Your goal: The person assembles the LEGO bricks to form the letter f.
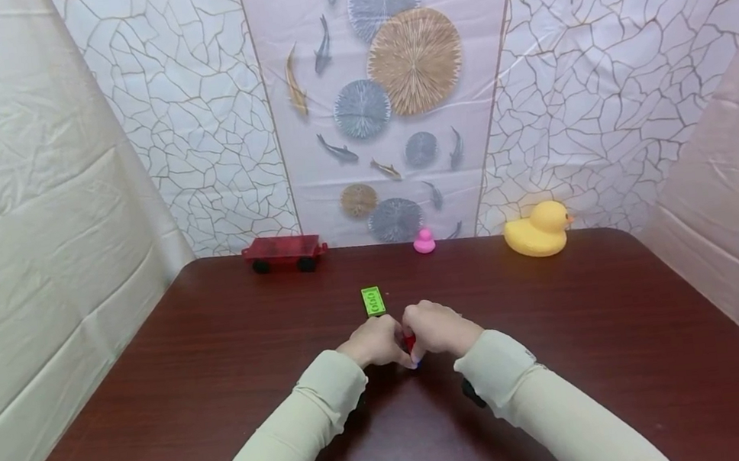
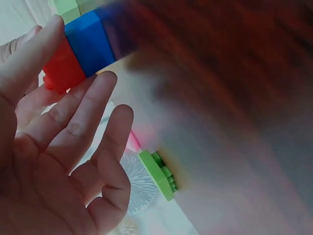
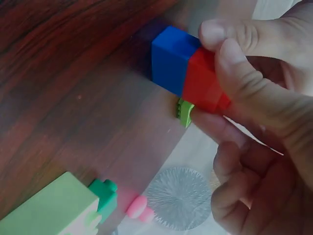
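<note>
A red brick (image 3: 203, 78) joined to a blue brick (image 3: 173, 56) sits between my two hands, just above or on the table at its middle; I cannot tell if it touches. My left hand (image 1: 377, 339) pinches the pair between thumb and fingertips, its other fingers loosely bent. From the opposite side my right hand (image 1: 440, 327) pinches the red brick (image 2: 63, 66) with thumb and forefinger. The blue brick (image 2: 91, 41) points down toward the tabletop. Beyond the left hand lies a bright green piece (image 1: 373, 301) with dark printed markings. The hands mostly hide the bricks in the head view.
Along the table's back edge stand a red wagon (image 1: 284, 253), a small pink duck (image 1: 424, 241) and a big yellow duck (image 1: 539, 230). In the right wrist view a light green block (image 3: 51, 208) lies beside a dark green brick (image 3: 104, 198). Curtains surround the dark brown table (image 1: 634, 352).
</note>
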Available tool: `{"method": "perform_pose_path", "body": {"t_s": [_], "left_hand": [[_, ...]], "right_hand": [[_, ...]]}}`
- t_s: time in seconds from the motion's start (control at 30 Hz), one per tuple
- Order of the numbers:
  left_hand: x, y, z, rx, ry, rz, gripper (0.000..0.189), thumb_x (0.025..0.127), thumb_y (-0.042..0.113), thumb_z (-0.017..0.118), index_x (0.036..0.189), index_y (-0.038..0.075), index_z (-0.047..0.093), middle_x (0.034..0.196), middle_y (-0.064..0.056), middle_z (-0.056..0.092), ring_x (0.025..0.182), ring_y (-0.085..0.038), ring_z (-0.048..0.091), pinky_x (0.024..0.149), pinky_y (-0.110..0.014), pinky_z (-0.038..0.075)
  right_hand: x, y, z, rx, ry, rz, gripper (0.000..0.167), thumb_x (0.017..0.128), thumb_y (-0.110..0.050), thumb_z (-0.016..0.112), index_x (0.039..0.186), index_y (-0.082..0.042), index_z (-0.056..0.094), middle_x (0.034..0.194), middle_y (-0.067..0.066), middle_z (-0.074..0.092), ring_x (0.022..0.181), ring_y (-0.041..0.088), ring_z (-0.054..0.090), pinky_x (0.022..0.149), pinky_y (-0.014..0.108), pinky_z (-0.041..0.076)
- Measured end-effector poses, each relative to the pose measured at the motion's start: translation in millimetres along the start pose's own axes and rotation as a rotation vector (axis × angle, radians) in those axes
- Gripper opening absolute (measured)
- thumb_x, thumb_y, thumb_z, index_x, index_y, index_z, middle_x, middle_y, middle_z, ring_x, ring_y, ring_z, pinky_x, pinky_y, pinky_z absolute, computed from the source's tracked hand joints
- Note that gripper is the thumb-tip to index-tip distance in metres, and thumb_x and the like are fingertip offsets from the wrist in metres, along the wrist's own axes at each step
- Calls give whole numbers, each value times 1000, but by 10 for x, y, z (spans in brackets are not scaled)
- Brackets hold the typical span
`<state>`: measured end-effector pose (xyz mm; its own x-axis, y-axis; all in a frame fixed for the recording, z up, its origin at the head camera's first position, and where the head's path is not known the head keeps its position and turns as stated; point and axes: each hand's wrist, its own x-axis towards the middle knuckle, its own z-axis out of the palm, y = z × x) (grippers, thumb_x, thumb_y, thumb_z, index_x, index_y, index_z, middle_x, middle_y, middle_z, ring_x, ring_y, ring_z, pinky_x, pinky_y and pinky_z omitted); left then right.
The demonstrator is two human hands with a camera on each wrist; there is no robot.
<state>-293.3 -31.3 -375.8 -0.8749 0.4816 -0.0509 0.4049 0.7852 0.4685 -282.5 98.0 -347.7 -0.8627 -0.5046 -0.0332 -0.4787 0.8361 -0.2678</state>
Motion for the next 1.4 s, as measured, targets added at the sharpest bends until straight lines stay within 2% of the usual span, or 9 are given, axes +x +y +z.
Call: {"method": "perform_pose_path", "body": {"t_s": [0.27,0.4,0.57,0.73,0.87,0.97,1.13,1.3,1.4], "left_hand": [[28,-16,23,32,17,-6,18,62,29,77,65,19,62,54,9,54,54,-9,49,50,-26,39],[30,-8,41,62,7,-9,18,63,30,76,69,20,63,56,9,54,55,-9,49,50,-26,39],[5,-18,27,94,-13,-5,21,63,33,76,76,20,65,58,11,54,57,-8,49,50,-27,39],[-58,-86,-51,128,-27,-41,28,61,35,77,78,17,64,65,9,54,62,-10,50,54,-30,40],[-107,-198,-116,139,-23,-84,33,60,35,77,84,15,65,74,6,57,68,-12,51,59,-31,41],[-144,-269,-153,142,-23,-108,36,60,35,78,87,14,66,78,4,58,72,-13,52,61,-32,42],[-206,-323,-177,148,-5,-123,37,60,35,78,87,13,65,79,3,58,73,-14,52,62,-31,42],[-232,-323,-173,149,10,-101,29,59,35,78,77,16,64,71,6,55,68,-13,51,58,-31,41],[-241,-331,-184,153,18,-103,29,59,35,78,75,17,63,69,6,54,67,-12,51,58,-31,41]], "right_hand": [[-40,-49,17,-82,56,17,24,58,-11,80,57,-12,56,52,-1,46,50,14,42,45,29,37],[-81,-27,59,-59,91,1,22,59,-11,79,60,-11,57,53,-2,46,51,14,43,44,29,38],[-79,70,41,37,27,1,15,63,-21,78,67,-13,66,58,-7,54,53,10,48,48,28,41],[-27,178,-23,86,-9,51,24,70,-25,73,86,-8,70,80,1,65,71,13,58,62,30,47],[46,235,21,5,10,80,27,77,-24,67,96,-6,67,91,5,63,86,19,57,72,36,46],[130,225,98,-115,55,35,23,80,-21,63,98,-8,66,93,4,62,88,22,54,72,37,45],[306,128,213,-274,147,-77,22,83,-14,58,104,-10,64,101,4,60,85,24,46,62,37,45],[411,77,305,-324,90,-96,32,84,-7,52,115,-10,58,116,4,54,93,26,42,63,40,45],[398,83,306,-321,93,-119,28,82,-7,54,109,-11,62,108,4,58,86,24,44,61,38,45]]}}
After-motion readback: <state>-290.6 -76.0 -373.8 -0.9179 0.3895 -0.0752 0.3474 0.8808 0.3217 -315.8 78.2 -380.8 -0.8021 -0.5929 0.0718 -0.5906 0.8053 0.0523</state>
